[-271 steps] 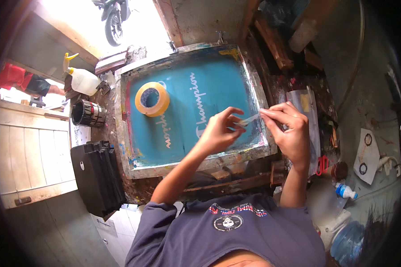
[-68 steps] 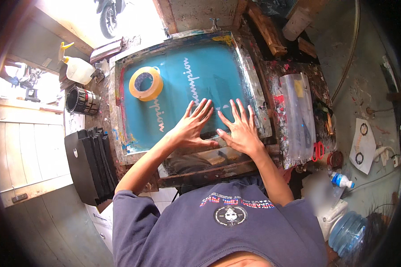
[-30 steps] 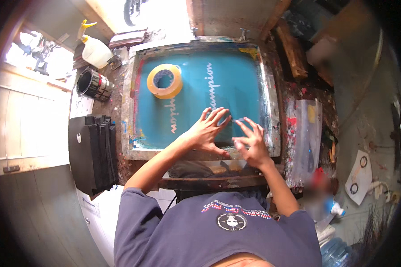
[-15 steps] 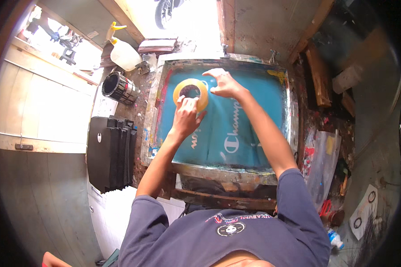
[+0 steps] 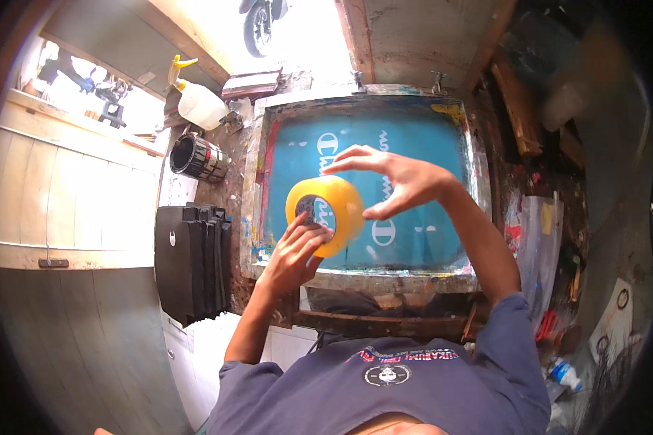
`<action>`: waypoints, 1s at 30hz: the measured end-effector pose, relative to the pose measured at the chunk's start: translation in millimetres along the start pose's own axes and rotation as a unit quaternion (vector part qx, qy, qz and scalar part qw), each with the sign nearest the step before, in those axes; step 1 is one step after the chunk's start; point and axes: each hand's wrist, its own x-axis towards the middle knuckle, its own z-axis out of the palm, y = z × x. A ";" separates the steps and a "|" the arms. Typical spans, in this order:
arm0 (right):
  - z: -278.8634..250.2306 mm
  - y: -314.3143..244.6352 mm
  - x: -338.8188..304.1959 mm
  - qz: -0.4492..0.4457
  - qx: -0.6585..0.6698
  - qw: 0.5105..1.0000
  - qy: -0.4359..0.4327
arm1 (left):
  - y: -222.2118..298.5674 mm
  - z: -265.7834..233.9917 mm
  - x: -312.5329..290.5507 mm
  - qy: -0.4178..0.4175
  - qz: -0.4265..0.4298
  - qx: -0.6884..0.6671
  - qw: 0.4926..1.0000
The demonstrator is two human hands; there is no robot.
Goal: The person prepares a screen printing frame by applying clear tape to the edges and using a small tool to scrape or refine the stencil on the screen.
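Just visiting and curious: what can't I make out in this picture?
In the head view:
Part of the white lettering on the blue-green panel: hidden by the tape roll in the left hand and by the right hand.
Whether the right hand touches the tape roll: this single angle does not settle it.
The upper motorbike: cut off by the top edge.
The contents of the can: lost in its dark opening.
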 end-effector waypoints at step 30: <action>66.8 -49.6 -77.3 0.035 0.042 0.992 0.113 | 78.7 6.8 -38.9 -0.045 0.026 -0.024 0.998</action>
